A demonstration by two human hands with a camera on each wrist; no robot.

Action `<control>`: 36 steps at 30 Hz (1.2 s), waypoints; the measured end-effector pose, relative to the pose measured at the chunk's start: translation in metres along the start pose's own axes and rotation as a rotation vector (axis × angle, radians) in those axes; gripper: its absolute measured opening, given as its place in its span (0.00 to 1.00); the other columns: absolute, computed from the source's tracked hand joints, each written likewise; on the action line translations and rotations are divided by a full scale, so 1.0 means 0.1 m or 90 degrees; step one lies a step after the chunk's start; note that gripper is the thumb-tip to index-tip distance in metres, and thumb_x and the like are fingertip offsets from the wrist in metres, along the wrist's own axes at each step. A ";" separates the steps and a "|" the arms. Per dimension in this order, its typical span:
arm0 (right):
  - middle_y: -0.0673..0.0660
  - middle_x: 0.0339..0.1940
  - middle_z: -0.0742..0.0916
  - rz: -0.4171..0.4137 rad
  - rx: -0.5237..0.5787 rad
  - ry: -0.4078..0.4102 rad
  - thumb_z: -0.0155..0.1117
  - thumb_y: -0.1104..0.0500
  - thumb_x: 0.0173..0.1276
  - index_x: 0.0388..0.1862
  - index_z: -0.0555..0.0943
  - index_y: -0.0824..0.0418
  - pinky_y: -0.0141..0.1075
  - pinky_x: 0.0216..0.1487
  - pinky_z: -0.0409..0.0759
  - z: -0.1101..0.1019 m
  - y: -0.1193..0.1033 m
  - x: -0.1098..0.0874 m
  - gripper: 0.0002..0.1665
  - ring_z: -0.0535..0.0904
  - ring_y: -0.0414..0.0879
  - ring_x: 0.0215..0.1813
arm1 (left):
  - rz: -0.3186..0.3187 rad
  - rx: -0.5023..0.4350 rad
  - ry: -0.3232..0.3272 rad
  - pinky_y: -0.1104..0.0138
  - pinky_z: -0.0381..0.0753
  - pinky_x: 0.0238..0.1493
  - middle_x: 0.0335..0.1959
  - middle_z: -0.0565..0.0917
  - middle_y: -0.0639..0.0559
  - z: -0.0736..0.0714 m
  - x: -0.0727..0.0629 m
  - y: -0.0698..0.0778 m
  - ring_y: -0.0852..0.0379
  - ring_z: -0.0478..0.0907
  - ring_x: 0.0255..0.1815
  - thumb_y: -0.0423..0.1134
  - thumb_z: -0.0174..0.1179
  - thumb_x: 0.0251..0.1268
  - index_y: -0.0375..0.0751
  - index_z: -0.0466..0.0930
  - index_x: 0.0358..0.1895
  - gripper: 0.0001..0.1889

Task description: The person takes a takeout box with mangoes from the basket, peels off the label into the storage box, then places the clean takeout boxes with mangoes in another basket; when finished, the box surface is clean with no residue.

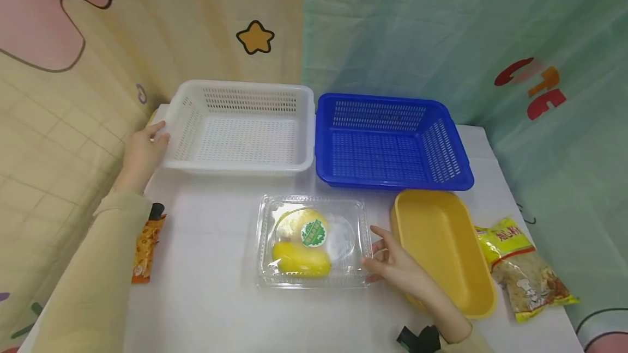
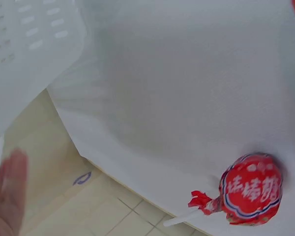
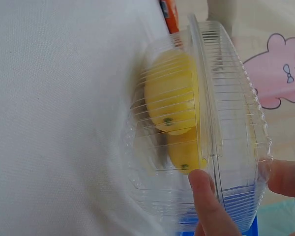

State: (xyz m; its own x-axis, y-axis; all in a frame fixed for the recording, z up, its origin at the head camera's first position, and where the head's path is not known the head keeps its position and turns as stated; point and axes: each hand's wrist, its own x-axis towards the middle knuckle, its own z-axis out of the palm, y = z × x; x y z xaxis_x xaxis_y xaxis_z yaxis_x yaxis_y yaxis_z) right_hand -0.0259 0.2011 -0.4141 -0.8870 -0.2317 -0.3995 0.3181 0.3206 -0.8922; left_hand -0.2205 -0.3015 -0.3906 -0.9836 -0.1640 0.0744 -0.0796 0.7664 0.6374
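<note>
A clear plastic clamshell box (image 1: 343,219) with two yellow fruits (image 1: 301,259) inside and a green-and-white sticker on its lid sits mid-table. My right hand (image 1: 399,266) grips its right side; in the right wrist view the thumb (image 3: 209,201) presses the near wall and another finger meets the lid rim. At the far left, my left hand (image 1: 143,151) touches the left end of a white basket (image 1: 240,166) with fairly straight fingers. A red-wrapped lollipop (image 2: 253,189) lies on the table below that hand in the left wrist view; the head view hides it.
Beside the white basket stands a blue basket (image 1: 392,185). A yellow tray (image 1: 441,233) lies right of the box, next to a snack bag (image 1: 527,271). An orange packet (image 1: 148,244) is by the left forearm. Curtains border the table behind and at both sides.
</note>
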 end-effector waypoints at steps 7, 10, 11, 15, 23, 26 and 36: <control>0.63 0.45 0.70 0.006 0.004 0.002 0.66 0.65 0.64 0.77 0.47 0.70 0.44 0.38 0.87 0.01 -0.03 0.01 0.50 0.75 0.48 0.38 | 0.124 -0.046 0.153 0.40 0.57 0.70 0.65 0.70 0.27 0.14 -0.47 0.36 0.28 0.62 0.68 0.36 0.53 0.72 0.29 0.74 0.63 0.21; 0.63 0.46 0.70 0.010 0.002 0.004 0.67 0.65 0.64 0.77 0.47 0.70 0.43 0.38 0.87 0.00 -0.03 0.01 0.51 0.75 0.48 0.38 | 0.178 -0.062 0.122 0.38 0.59 0.67 0.63 0.73 0.29 0.27 -0.78 0.55 0.29 0.65 0.66 0.34 0.56 0.70 0.30 0.78 0.59 0.18; 0.63 0.46 0.70 0.011 0.001 0.004 0.67 0.65 0.64 0.77 0.47 0.70 0.43 0.38 0.87 0.00 -0.04 0.01 0.51 0.75 0.48 0.38 | 0.189 -0.071 0.101 0.38 0.60 0.67 0.62 0.74 0.30 0.32 -0.88 0.60 0.30 0.66 0.65 0.34 0.57 0.69 0.31 0.78 0.58 0.17; 0.63 0.46 0.70 0.013 -0.003 0.003 0.67 0.64 0.65 0.77 0.47 0.70 0.43 0.38 0.87 0.00 -0.03 0.00 0.51 0.75 0.48 0.38 | 0.193 -0.120 -0.014 0.41 0.71 0.62 0.62 0.76 0.34 0.54 -1.29 0.74 0.35 0.70 0.65 0.34 0.58 0.70 0.34 0.78 0.60 0.18; 0.64 0.46 0.71 0.013 -0.007 -0.006 0.67 0.64 0.65 0.77 0.46 0.70 0.43 0.38 0.87 -0.02 0.00 0.01 0.51 0.75 0.48 0.38 | 0.068 -0.194 -0.182 0.50 0.82 0.54 0.65 0.74 0.40 0.92 -1.81 0.86 0.39 0.77 0.62 0.39 0.59 0.70 0.40 0.73 0.65 0.22; 0.65 0.46 0.71 0.011 -0.013 -0.012 0.67 0.64 0.65 0.77 0.46 0.70 0.43 0.38 0.87 -0.02 0.01 0.00 0.51 0.75 0.48 0.38 | 0.044 -0.223 -0.205 0.52 0.82 0.54 0.66 0.73 0.41 1.03 -1.91 0.88 0.39 0.78 0.61 0.39 0.61 0.69 0.42 0.72 0.67 0.24; 0.64 0.46 0.70 0.006 -0.015 -0.018 0.67 0.64 0.65 0.77 0.47 0.70 0.44 0.38 0.87 -0.03 0.01 0.02 0.51 0.75 0.48 0.38 | 0.037 -0.215 -0.183 0.63 0.85 0.42 0.66 0.75 0.45 1.18 -1.99 0.89 0.44 0.80 0.53 0.41 0.65 0.65 0.45 0.70 0.69 0.29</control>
State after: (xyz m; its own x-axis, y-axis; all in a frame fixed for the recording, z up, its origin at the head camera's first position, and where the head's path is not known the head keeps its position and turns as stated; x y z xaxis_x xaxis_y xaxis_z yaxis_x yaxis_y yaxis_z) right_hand -0.0282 0.2042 -0.4149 -0.8736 -0.2545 -0.4147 0.3186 0.3451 -0.8828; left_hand -0.0513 -0.1276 -0.4393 -0.9937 0.0884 -0.0683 -0.0129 0.5163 0.8563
